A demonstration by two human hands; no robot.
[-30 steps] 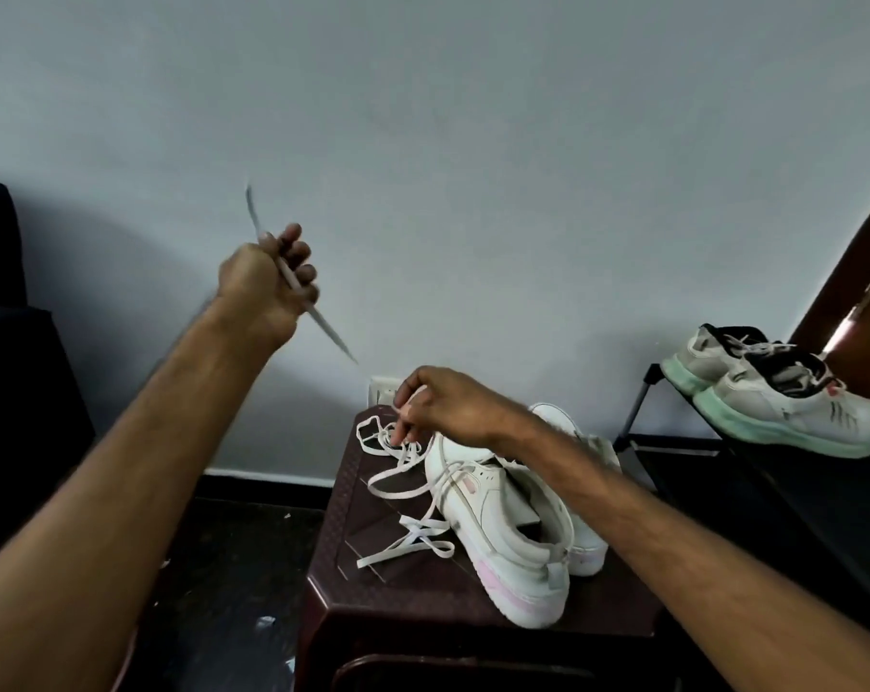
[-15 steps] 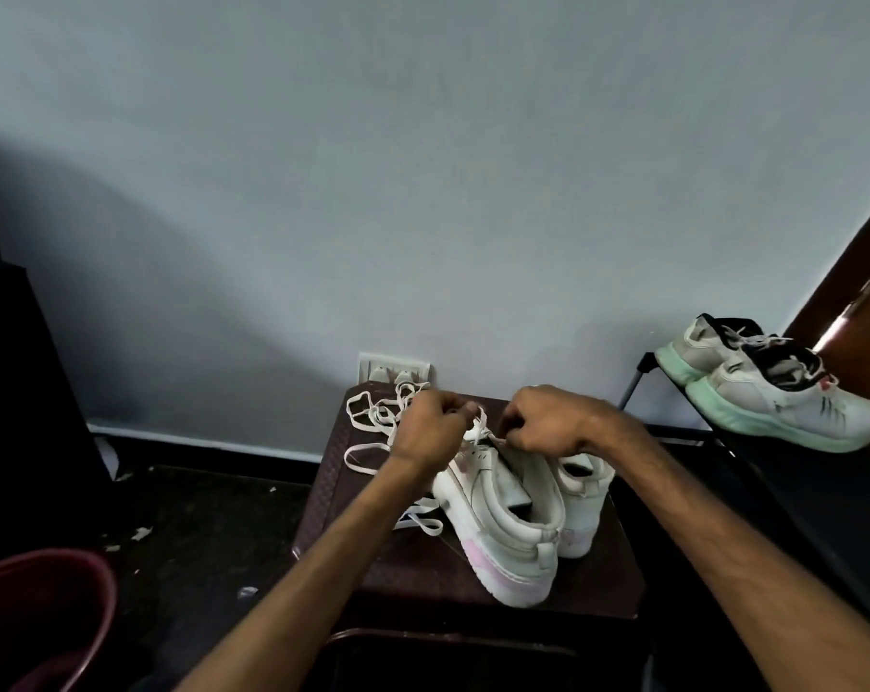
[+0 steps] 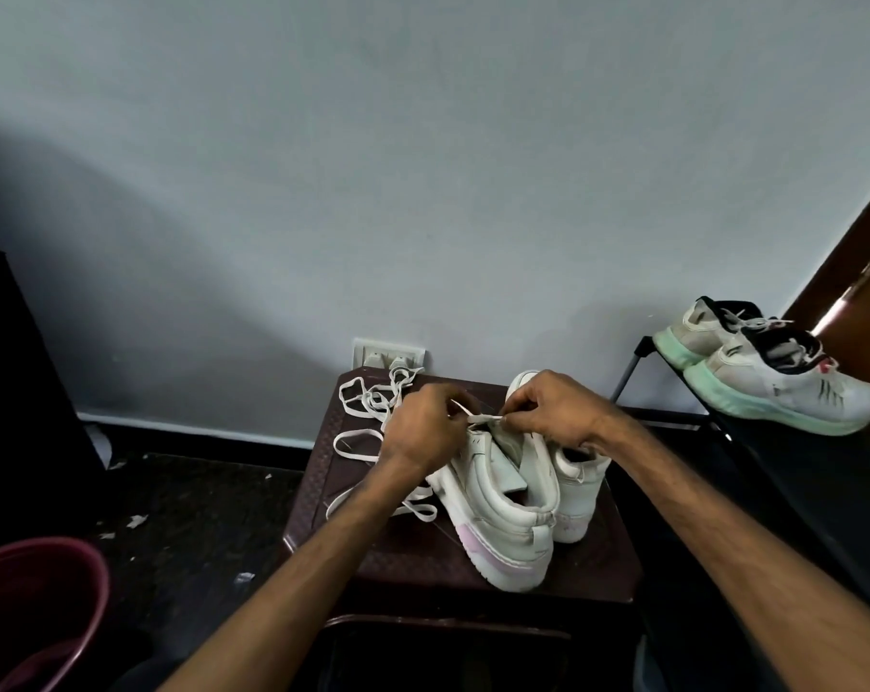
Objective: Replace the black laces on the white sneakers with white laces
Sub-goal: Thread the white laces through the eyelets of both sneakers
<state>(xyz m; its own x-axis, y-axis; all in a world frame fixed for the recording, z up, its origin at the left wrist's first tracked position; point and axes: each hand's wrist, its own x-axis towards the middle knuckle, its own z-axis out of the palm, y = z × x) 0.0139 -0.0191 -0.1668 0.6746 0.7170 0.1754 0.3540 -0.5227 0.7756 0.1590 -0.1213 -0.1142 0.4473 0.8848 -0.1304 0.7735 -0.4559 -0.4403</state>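
Observation:
Two white sneakers stand on a dark brown stool [image 3: 598,566]. The near sneaker [image 3: 503,516] has a pink sole and faces away from me; the second sneaker [image 3: 575,496] stands behind it to the right. My left hand [image 3: 425,429] and my right hand [image 3: 553,409] meet over the near sneaker's front. Both pinch a short stretch of white lace [image 3: 480,418] held taut between them. The rest of the white lace [image 3: 368,432] lies in loose loops on the stool's left side. The eyelets are hidden by my hands.
A second pair of white sneakers with green soles [image 3: 772,377] sits on a black rack [image 3: 682,417] at the right. A wall socket [image 3: 388,354] is behind the stool. A maroon bucket [image 3: 38,606] stands on the dark floor at lower left.
My left hand came down from high at the left, where it pulled the lace up, to the sneaker. My right hand shifted right, and both now pinch the lace.

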